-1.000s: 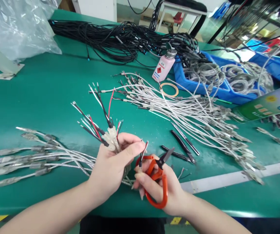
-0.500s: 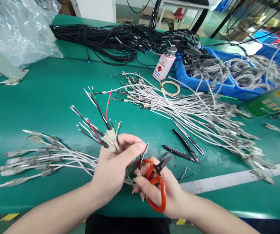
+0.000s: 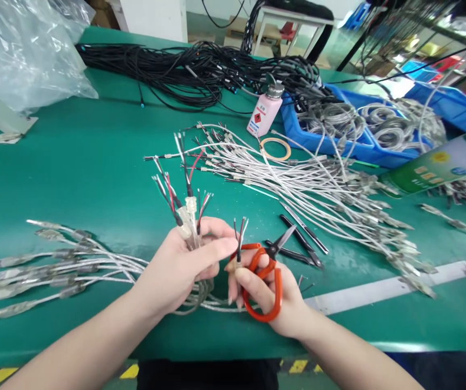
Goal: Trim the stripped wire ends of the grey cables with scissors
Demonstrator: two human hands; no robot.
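Observation:
My left hand (image 3: 184,265) is closed round several clear-sheathed cables, whose connector ends (image 3: 188,214) with bare red, black, white and green wires point up and away. Beside its thumb, my right hand (image 3: 273,292) pinches the end of one cable (image 3: 238,257), its thin wires fanned upward. Orange-handled scissors (image 3: 271,260) also rest in my right hand, their blades pointing up to the right. The other ends of cables (image 3: 66,271) lie on the green table (image 3: 74,168) to the left.
Many white cables (image 3: 281,179) spread across the right, near pliers (image 3: 301,244), tweezers (image 3: 303,227) and a steel ruler (image 3: 387,290). Farther back are a pink bottle (image 3: 265,111), tape roll (image 3: 275,149), blue bins (image 3: 297,132), black cables (image 3: 155,70) and a green can (image 3: 439,162).
The bundle in my left hand has turned more upright and moved right. The wires at my right hand have fanned out, and the scissors have tilted and risen slightly. The view has shifted a little.

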